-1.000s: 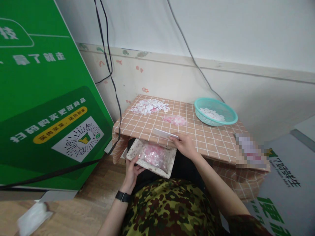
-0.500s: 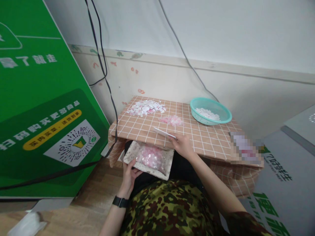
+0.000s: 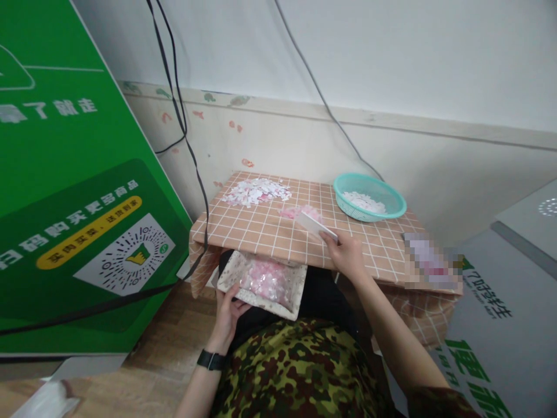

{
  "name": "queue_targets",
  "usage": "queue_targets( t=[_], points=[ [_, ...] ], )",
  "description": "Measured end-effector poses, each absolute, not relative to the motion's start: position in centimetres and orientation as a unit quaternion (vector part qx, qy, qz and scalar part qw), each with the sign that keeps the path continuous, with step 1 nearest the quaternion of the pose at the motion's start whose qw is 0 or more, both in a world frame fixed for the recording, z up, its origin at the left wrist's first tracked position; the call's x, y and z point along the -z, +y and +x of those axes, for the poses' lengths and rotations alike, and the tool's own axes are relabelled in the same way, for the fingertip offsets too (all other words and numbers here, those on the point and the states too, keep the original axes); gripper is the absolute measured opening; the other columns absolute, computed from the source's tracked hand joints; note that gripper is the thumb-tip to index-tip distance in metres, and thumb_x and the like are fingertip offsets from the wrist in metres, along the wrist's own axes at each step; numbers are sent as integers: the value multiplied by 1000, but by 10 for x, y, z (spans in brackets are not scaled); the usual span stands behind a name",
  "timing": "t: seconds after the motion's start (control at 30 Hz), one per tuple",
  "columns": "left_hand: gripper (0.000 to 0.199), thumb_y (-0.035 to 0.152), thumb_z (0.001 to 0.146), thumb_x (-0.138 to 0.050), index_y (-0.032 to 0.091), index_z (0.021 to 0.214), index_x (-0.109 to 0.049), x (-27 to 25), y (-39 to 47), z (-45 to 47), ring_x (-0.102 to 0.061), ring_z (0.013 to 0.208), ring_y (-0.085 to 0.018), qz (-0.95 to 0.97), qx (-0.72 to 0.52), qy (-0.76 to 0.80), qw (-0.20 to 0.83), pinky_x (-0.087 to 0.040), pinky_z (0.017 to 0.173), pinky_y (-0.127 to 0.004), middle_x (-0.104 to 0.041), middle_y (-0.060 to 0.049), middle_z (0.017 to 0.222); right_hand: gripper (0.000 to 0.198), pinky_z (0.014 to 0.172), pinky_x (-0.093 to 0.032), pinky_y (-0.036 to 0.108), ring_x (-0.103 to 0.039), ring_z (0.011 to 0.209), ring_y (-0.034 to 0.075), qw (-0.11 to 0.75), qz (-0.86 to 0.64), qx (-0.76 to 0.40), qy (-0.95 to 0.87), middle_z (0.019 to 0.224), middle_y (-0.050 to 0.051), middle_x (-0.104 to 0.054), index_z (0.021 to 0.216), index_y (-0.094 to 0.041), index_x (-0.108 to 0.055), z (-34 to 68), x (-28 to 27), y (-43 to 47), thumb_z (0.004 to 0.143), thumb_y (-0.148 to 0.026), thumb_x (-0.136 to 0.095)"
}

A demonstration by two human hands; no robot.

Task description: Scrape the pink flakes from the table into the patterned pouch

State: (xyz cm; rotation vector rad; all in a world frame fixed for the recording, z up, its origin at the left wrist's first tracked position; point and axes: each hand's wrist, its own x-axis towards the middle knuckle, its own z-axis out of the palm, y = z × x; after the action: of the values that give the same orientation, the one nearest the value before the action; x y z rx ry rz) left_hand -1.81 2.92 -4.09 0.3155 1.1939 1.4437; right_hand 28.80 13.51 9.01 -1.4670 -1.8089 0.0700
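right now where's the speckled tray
In the head view, the speckled tray is in the left hand, low and slightly left of centre, by the near edge of the checked tablecloth.

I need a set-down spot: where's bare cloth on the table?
Bare checked tablecloth shows in front of the white pile, left of the white card in the right hand. Another patch lies between that hand and the pixelated item, in front of the turquoise basket. Mid-table is crowded: the card overlaps the pink pieces in view; whether touching is unclear.

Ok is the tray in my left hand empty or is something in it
Not empty: a heap of pinkish pieces shows inside the tray.
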Motion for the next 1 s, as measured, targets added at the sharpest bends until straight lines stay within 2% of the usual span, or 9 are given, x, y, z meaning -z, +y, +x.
queue_targets(
  t=[0.13,0.23,0.43,0.6,0.73,0.87,1.0],
  points=[
    [70,33,83,-73,34,145,-40,39,28,-18,-73,84,-23,137,-622,501,586,-61,78,-50,-60,-15,138,33,71,-56,34,-76,80,27,413,-492,-115,-758,94,8,-81,104,-25,-81,268,-93,126,98,-45,-55],
    [67,32,83,-72,33,142,-42,40,28,-19,-74,86,-24,141,-623,500,585,-61,79,-51,-57,-15,142,29,80,-58,37,-77,93,28,415,-460,-150,-771,105,7,-81,104,-27,-81,260,-92,125,98,-41,-56],
    [67,32,82,-71,36,142,-43,44,29,-18,-73,87,-24,126,-615,519,581,-61,79,-52,-58,-13,141,32,60,-49,31,-71,65,23,376,-526,-120,-753,81,7,-80,104,-21,-80,285,-86,141,96,-42,-57],
    [64,32,82,-71,34,140,-45,46,27,-18,-73,87,-24,123,-605,521,589,-61,80,-53,-61,-12,135,43,54,-39,31,-65,59,24,378,-595,-65,-707,66,8,-72,93,-19,-78,327,-87,153,96,-53,-53],
    [60,27,79,-71,32,135,-48,45,25,-17,-72,82,-22,112,-604,523,590,-61,78,-50,-66,-9,123,56,52,-31,32,-58,54,23,390,-626,-22,-675,59,8,-66,77,-19,-73,355,-91,160,93,-67,-49],
    [54,20,75,-71,27,127,-57,42,23,-13,-70,88,-23,91,-616,509,594,-61,79,-44,-69,-7,114,58,53,-31,31,-56,55,22,407,-634,-14,-657,59,7,-64,81,-19,-70,359,-93,167,93,-70,-45],
    [51,17,71,-72,24,121,-63,43,21,-12,-68,91,-23,79,-621,485,610,-61,77,-40,-69,-7,111,58,53,-32,31,-53,54,20,422,-616,-28,-665,56,4,-59,75,-21,-64,346,-92,178,94,-72,-44]
  ],
)
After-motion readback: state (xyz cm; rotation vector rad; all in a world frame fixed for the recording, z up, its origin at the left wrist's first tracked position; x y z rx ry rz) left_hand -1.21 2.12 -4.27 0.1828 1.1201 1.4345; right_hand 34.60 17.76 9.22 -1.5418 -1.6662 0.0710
